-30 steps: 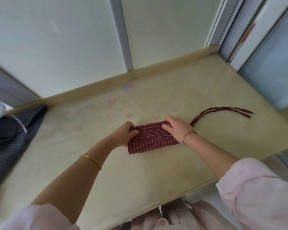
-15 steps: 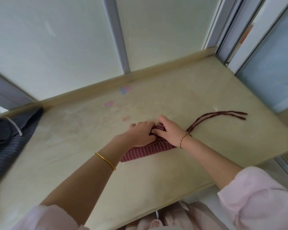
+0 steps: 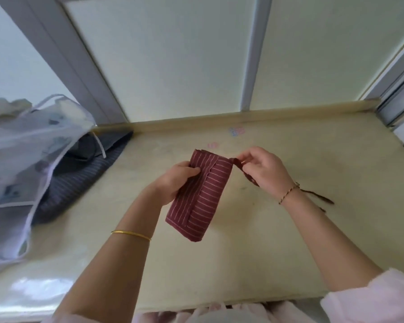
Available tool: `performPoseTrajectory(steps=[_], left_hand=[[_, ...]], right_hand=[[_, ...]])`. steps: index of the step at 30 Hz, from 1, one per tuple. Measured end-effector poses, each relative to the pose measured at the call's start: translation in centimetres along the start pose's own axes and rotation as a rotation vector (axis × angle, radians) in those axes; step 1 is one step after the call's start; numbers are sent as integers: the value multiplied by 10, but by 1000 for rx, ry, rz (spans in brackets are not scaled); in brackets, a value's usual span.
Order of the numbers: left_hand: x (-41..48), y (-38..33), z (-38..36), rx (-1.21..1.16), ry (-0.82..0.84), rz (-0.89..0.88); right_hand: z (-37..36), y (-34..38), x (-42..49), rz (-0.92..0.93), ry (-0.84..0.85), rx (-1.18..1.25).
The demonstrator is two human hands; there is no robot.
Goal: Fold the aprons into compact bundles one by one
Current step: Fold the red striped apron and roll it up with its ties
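- Maroon striped apron, already folded into a long narrow bundle, lifted off the counter and held slanting, far end up near the back, near end hanging low toward the front edge.
- Gripped along its left side by the left hand, thumb across the top layer, fingers curled underneath out of sight.
- Apron tie running out from the bundle's upper right corner, pinched close to that corner between thumb and fingertips of the right hand, then trailing down under the wrist to lie on the counter at the right.
- Bundle between the two hands: touching the left, joined to the right only through the tie.
- Step in hand, as a judgement: folding seemingly finished, securing with the tie about to begin.
- Next move likely calls for keeping the left grip firm so the layers do not slip apart, drawing the tie taut and winding it round the bundle's middle, then tucking the end.
- Risk: loose flap on the top layer springing open if the thumb lifts.
- Farther out, at the left: a dark pinstriped apron lying flat, partly under a sheer white apron with white ties, both presumably awaiting folding.
- Pale wall panels behind the counter.
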State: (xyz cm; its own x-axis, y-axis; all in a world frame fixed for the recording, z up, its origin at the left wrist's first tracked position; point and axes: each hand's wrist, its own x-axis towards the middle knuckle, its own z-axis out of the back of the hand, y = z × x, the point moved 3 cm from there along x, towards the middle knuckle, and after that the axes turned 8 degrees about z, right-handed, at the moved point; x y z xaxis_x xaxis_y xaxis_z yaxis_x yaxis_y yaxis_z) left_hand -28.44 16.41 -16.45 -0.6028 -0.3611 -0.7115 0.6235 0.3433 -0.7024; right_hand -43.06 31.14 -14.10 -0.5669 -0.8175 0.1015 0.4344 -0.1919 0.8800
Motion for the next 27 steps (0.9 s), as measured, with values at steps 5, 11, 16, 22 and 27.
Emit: performPoseTrajectory(steps=[5, 11, 16, 22, 27], left_hand=[[-9, 15, 24, -161, 78, 91], [-14, 21, 32, -386, 225, 110], [-12, 14, 36, -528, 283, 80], [3, 13, 34, -646, 364, 73], [21, 17, 30, -718, 414, 96]], right_hand=[[-38, 13, 6, 51, -54, -87], [-56, 34, 26, 29, -143, -68], [-57, 39, 40, -56, -31, 319], [-68, 40, 62, -5, 81, 49], [-67, 39, 70, -10, -67, -99]])
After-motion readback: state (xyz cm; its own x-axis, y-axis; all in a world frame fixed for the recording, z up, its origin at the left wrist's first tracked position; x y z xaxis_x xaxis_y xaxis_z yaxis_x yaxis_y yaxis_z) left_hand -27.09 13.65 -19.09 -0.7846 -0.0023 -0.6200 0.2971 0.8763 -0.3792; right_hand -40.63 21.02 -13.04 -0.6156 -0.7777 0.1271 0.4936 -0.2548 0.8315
